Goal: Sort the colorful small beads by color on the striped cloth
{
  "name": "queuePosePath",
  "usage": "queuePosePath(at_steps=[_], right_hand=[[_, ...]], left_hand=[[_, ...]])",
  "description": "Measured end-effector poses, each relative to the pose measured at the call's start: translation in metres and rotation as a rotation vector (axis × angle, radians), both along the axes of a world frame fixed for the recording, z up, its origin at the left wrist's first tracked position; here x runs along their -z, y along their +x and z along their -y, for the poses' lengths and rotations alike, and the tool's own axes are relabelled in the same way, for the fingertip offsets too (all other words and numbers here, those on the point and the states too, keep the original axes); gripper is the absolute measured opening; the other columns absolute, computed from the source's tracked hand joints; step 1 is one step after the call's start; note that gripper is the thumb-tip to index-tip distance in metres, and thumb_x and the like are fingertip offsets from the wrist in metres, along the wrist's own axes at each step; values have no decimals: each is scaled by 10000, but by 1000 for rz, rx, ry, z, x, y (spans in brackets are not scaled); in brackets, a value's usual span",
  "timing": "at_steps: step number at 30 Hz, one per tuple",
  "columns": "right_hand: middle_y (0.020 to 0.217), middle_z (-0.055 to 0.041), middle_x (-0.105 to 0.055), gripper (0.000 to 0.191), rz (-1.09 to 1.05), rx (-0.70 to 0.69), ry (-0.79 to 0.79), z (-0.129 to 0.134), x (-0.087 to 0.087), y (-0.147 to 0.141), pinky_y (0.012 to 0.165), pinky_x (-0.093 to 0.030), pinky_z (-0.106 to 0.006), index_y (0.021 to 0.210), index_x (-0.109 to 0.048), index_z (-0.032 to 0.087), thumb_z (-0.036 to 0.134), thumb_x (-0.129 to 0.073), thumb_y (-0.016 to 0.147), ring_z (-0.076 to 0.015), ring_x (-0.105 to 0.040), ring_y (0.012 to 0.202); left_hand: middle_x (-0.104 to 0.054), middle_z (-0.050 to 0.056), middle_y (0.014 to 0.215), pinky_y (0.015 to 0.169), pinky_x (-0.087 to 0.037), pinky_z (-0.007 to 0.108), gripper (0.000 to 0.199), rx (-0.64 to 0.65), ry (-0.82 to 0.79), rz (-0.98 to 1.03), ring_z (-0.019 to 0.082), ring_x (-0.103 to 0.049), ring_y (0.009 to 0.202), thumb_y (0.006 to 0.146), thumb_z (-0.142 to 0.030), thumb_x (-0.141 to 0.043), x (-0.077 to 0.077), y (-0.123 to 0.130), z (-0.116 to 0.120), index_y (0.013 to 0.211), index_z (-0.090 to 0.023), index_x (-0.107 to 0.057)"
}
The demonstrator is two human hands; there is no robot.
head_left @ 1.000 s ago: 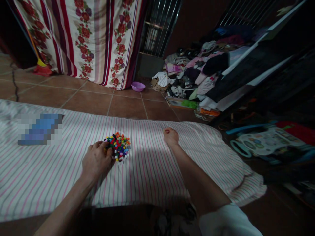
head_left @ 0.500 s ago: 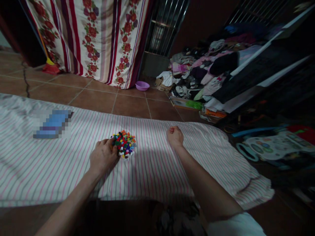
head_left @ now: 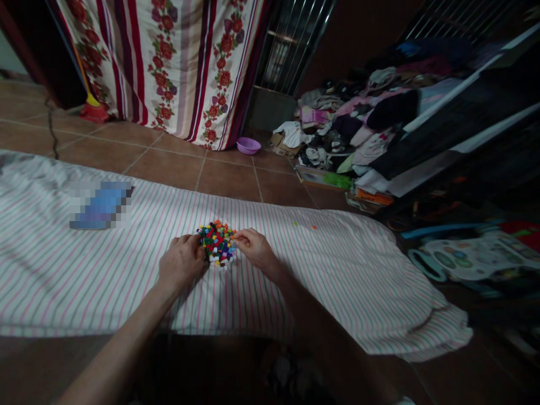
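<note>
A heap of small coloured plastic bricks [head_left: 218, 246] lies on a striped cloth [head_left: 139, 270]. My left hand [head_left: 181, 261] rests at the heap's left edge, fingers curled inward against the bricks; what they hold, if anything, is hidden. At the heap's right edge, my right hand [head_left: 257, 250] has thumb and forefinger pinched together. Any piece between those fingertips is too small to make out. Off to the right on the cloth lie a tiny green piece [head_left: 295, 224] and an orange piece [head_left: 314, 227], apart from each other.
A blurred-out blue flat object [head_left: 103, 205] lies on the cloth at left. Beyond, on the tiled floor, are a purple basin [head_left: 248, 146], a red broom head [head_left: 95, 112] and a heap of clothes [head_left: 350, 121]. A flowered curtain [head_left: 181, 67] hangs behind.
My right hand has moved left from the bare cloth to the heap's right edge. Green and orange pieces now show near where it was. My left hand stays beside the heap.
</note>
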State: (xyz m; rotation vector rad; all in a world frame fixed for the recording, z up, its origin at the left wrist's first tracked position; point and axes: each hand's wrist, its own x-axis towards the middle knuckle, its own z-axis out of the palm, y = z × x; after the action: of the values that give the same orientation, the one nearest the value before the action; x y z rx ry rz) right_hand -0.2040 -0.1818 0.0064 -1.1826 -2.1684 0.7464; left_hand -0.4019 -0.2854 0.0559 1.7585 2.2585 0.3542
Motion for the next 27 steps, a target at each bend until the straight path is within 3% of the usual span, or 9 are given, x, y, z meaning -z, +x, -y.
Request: queuePosePath(at_steps=[7, 13, 19, 27], right_hand=[[950, -23, -617, 275, -15, -68, 24, 14, 7, 5, 760, -521, -282, 921, -704, 215, 26, -587, 759, -137, -601, 791], [957, -38, -601, 199, -10, -104, 78, 21, 10, 4, 815, -529, -301, 911, -699, 214, 71, -609, 805, -161, -612, 868], [926, -49, -636, 124, -132, -57, 104, 23, 15, 3, 758, -551, -288, 887, -682, 208, 156, -593, 818, -165, -635, 839], [772, -4, -657, 163, -255, 109, -74, 25, 15, 9, 601, -494, -231, 882, -664, 210, 259, -570, 758, -129, -608, 659]], left_hand=[[-663, 97, 1226, 959, -471, 357, 382, 8, -18, 27, 238, -569, 1168, 926, -296, -401, 2, -2, -1, 1222, -171, -607], [-676, 100, 1205, 949, -475, 362, 372, -8, 27, 3, 240, -576, 1152, 919, -299, -411, 7, -1, 0, 1204, -183, -620], [-677, 96, 1208, 969, -473, 355, 370, -7, 18, -7, 234, -577, 1160, 921, -294, -411, 4, 0, 0, 1198, -175, -627], [-668, 92, 1232, 983, -473, 364, 421, -4, 0, -10, 250, -566, 1182, 930, -321, -391, 5, 0, -1, 1255, -157, -604]])
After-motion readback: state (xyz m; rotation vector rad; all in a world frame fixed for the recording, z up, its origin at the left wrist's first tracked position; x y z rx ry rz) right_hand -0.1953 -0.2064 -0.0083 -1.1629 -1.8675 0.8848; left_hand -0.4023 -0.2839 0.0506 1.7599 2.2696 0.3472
